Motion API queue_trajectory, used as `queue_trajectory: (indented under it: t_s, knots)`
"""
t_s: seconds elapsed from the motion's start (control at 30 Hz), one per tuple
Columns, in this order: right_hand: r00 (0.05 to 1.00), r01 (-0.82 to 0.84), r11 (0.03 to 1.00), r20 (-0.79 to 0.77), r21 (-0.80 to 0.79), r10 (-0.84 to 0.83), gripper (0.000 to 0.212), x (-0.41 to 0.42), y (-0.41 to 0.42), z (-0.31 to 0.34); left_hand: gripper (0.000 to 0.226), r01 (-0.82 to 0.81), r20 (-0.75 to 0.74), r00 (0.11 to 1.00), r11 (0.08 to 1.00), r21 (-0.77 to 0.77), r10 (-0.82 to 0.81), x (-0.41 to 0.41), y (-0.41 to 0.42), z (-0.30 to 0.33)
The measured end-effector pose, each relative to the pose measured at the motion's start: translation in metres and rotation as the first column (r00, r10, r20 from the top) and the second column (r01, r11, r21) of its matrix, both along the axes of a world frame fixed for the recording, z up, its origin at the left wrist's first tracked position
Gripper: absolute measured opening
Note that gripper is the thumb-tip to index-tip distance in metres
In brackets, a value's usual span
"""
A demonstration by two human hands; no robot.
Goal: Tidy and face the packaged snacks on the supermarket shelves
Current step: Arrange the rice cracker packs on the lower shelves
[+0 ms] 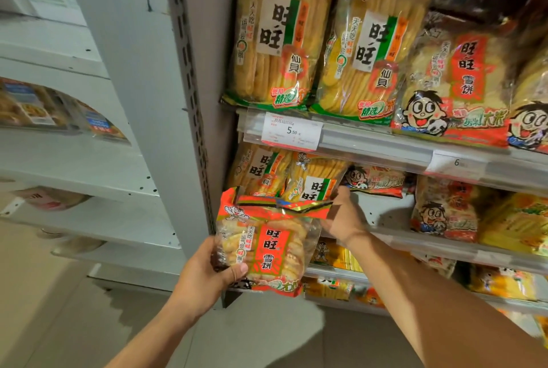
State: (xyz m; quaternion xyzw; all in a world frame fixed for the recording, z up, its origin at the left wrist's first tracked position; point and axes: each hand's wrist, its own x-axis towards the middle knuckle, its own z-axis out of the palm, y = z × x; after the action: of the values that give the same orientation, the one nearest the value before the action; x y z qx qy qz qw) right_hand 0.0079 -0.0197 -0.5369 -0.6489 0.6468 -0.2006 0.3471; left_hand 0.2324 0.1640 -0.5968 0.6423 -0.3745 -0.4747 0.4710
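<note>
Shelving: a grey rack (385, 145) carries several tiers of bagged rice crackers. The top tier holds two tall green-trimmed bags (281, 32) standing upright, faces forward, with red-trimmed bags (456, 83) to their right. A price tag (292, 130) sits in the rail below them.

Middle tier: two green-trimmed bags lean at the left end; a red-trimmed bag (376, 179) lies tipped over behind the right hand, and another (444, 207) stands further right. A bare stretch of shelf shows between them. Judged: this gap is the likely place for the bag in hand.

Item in hand: a red bag (267, 243) of round crackers is held in front of the shelves, clear of them, face toward the camera, top flap creased.

Left hand (204, 275): grip clenched on the red bag's lower left edge, thumb across the front film.

Right hand (344, 219): it reaches into the middle tier beside the red bag's upper right corner. Whether its grip has hold of anything cannot be told; the fingertips are hidden.

Handling, as judged: the bag is light, air-filled and soft-walled; the film is glossy and may slip. The contents are brittle, so squeezing the middle risks breakage. Best held by the edge seams or supported beneath, then stood on its base.
</note>
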Motion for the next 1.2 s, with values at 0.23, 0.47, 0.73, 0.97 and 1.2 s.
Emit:
queue_trajectory:
  t_s: [0.23, 0.47, 0.73, 0.97, 1.2]
  knots:
    - [0.982, 0.107, 0.994, 0.162, -0.025, -0.101, 0.043, -0.022, 0.026, 0.0, 0.048, 0.026, -0.015, 1.0, 1.0, -0.017, -0.026, -0.007, -0.021, 0.012]
    - [0.913, -0.037, 0.985, 0.406, 0.167, -0.035, 0.056, -0.077, 0.089, 0.007, 0.041, 0.208, 0.028, 0.978, 0.977, -0.043, -0.207, -0.059, -0.046, 0.02]
    - [0.814, 0.24, 0.962, 0.513, 0.131, -0.273, 0.04, -0.148, 0.082, -0.009, 0.044, 0.227, 0.095, 0.969, 0.974, -0.001, -0.226, -0.146, -0.071, 0.026]
    - [0.762, 0.222, 0.966, 0.593, 0.134, -0.258, 0.03, -0.2, 0.002, 0.002, 0.069, 0.177, 0.303, 0.937, 0.984, 0.02, -0.175, -0.203, -0.106, 0.034]
    - [0.797, 0.175, 0.977, 0.564, 0.124, -0.215, 0.008, -0.206, -0.078, 0.017, 0.079, 0.176, 0.329, 0.931, 0.984, -0.021, -0.16, -0.234, -0.148, 0.04]
